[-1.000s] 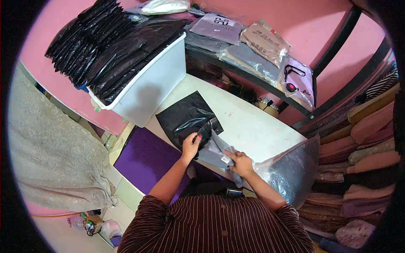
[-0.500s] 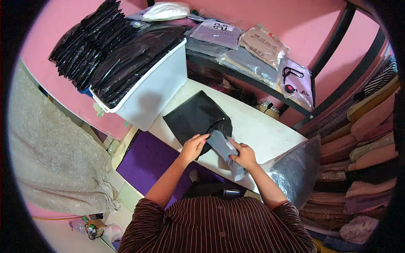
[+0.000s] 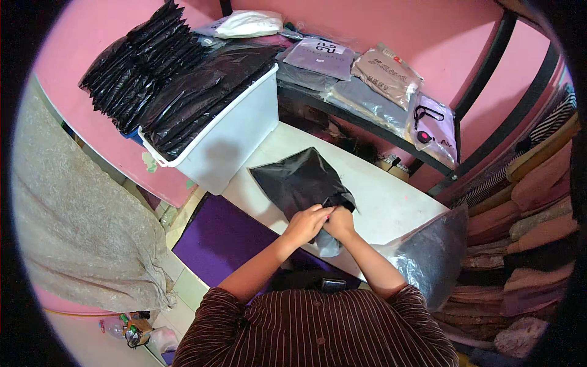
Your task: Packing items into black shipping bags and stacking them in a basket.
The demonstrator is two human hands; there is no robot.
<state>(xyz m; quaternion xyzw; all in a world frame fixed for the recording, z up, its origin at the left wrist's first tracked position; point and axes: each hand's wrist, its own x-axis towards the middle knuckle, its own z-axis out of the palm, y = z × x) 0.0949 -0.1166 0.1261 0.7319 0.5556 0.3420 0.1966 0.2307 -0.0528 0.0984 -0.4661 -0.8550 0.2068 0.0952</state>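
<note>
A person's two hands have come together over the near corner of a glossy black bag (image 3: 299, 180) lying flat on the white tabletop (image 3: 391, 199). Half a second ago the grey plastic packet (image 3: 329, 246) showed at length outside the bag; now only a pale end pokes out below the wrists, so the filling looks further along, though unfinished. The left hand (image 3: 307, 225) lies across the bag's mouth, the right hand (image 3: 339, 223) against it; fingers overlap, so how closed either grip is cannot be told
</note>
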